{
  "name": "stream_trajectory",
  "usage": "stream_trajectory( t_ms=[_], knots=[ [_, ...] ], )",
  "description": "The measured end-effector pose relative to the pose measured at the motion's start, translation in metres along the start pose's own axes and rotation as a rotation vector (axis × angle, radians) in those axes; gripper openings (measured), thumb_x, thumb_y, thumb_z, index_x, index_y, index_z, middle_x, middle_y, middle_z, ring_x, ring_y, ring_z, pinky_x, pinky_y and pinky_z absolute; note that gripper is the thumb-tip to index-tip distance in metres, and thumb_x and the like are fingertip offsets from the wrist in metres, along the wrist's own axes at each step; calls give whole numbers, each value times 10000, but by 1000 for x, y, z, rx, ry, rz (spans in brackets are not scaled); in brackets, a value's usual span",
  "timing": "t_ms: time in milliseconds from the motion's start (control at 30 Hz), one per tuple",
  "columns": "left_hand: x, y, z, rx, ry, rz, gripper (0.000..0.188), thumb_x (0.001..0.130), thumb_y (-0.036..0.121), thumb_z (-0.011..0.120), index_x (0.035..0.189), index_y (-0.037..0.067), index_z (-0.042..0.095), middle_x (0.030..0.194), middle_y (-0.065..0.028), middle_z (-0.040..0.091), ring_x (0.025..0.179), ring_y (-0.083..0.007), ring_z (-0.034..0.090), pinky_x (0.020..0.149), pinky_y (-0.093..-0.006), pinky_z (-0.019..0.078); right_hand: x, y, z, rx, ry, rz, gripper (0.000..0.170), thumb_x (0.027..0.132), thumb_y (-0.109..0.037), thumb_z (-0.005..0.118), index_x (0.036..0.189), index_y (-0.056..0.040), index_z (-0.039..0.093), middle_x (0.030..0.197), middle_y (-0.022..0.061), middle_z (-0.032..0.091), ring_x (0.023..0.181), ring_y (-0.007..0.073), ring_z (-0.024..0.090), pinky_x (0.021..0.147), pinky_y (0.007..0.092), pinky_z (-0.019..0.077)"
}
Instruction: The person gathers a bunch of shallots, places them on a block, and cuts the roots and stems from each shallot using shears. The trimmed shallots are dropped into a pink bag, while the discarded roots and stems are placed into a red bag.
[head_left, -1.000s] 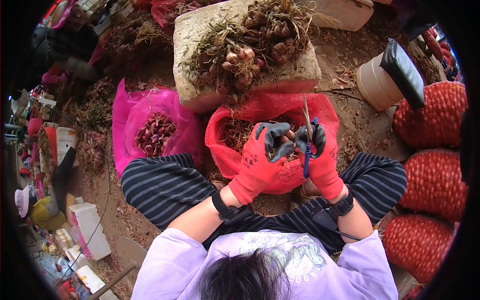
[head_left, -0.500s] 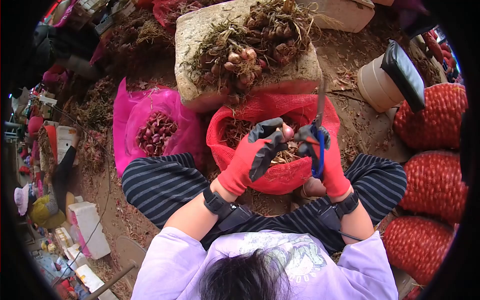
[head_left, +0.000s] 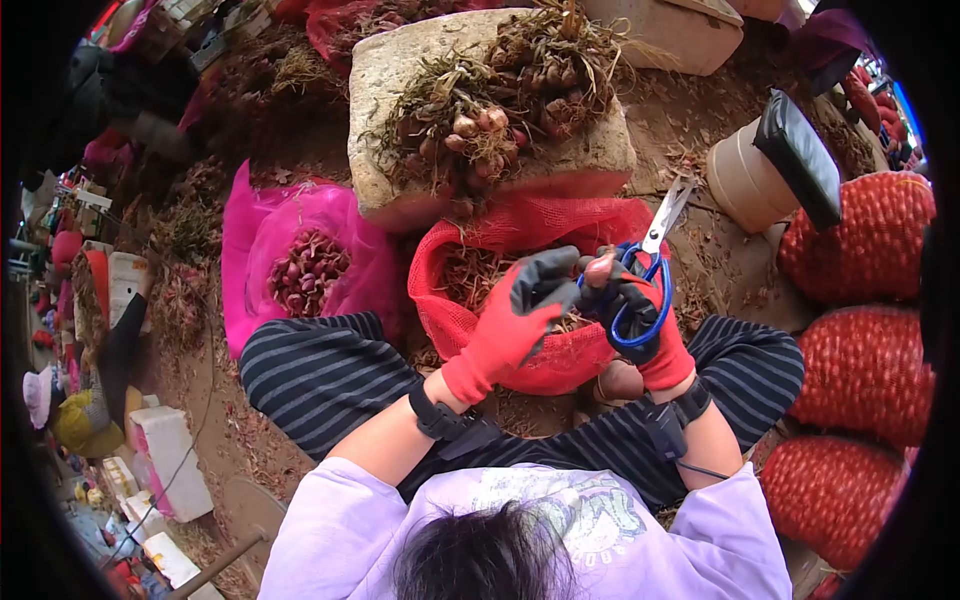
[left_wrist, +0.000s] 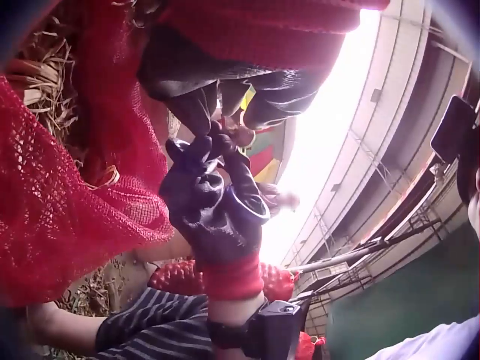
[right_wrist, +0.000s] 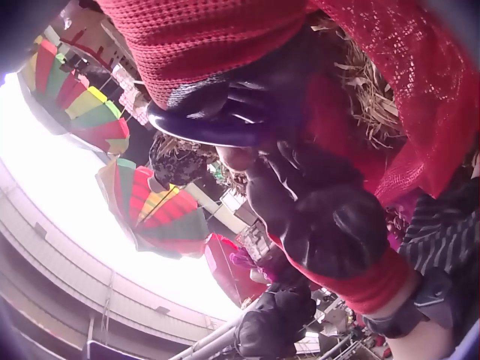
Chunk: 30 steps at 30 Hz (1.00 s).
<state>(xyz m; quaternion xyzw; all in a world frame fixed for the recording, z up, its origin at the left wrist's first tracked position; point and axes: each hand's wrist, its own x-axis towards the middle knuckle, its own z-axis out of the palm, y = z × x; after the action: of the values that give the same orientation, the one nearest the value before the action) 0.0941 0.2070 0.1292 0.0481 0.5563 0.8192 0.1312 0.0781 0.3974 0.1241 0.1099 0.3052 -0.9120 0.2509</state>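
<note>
Your R hand [head_left: 660, 355] grips the blue-handled scissors [head_left: 652, 241], blades a bit apart & aimed away from you, slightly R; same hand's fingertips seem to pinch one shallot [head_left: 598, 269]. Your L hand [head_left: 515, 320] has bent fingers right beside that shallot; can't tell if it has hold of it too. Shallot's above the red mesh bag [head_left: 565, 372], which sits off the near edge of the pale block [head_left: 385, 72].

Progress, my read: partway. Done: modest heap of loose shallots [head_left: 310, 270] in the pink bag [head_left: 240, 215], off the block's near L corner, looks trimmed; dry trimmings [head_left: 470, 272] lie in the red mesh bag. To go: this one, plus leafy shallot bunches [head_left: 490, 122] piled from the block's near edge to its far R corner.

Surface: block's worn & stained, prob. foam; ground [head_left: 235, 405] is brown w/ dry scraps. Full red net sacks [head_left: 858, 360] on your R, w/ white bucket [head_left: 738, 182] & black pad [head_left: 803, 150] beyond. Looks like an outdoor mkt: striped umbrellas [right_wrist: 150, 210] show in the R wrist view.
</note>
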Motion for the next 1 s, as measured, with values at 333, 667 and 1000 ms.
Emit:
stream_trajectory(
  t_ms=[333,667,1000],
  knots=[
    [-5,2,3,119,-29,-2,343,854,48,617,1173,-8,505,1049,-46,590,969,-109,561,864,-255,453,-19,5,23,-1290,-152,-517,71,858,-9,526,884,2,591,829,28,599,754,119,573,634,243,434],
    [-1,-14,-7,-208,-199,-318,345,901,85,565,1231,36,480,976,-26,586,857,-103,567,712,-200,463,-11,12,26,-788,291,-209,281,740,-86,742,960,-2,590,842,56,630,725,110,595,607,239,480],
    [0,-31,-5,-653,16,-499,233,943,345,502,980,120,547,841,19,565,747,-63,537,595,-194,456,-11,31,36,-1074,152,-557,368,718,-96,767,1007,-36,547,893,27,588,765,110,559,679,269,483]
  ],
)
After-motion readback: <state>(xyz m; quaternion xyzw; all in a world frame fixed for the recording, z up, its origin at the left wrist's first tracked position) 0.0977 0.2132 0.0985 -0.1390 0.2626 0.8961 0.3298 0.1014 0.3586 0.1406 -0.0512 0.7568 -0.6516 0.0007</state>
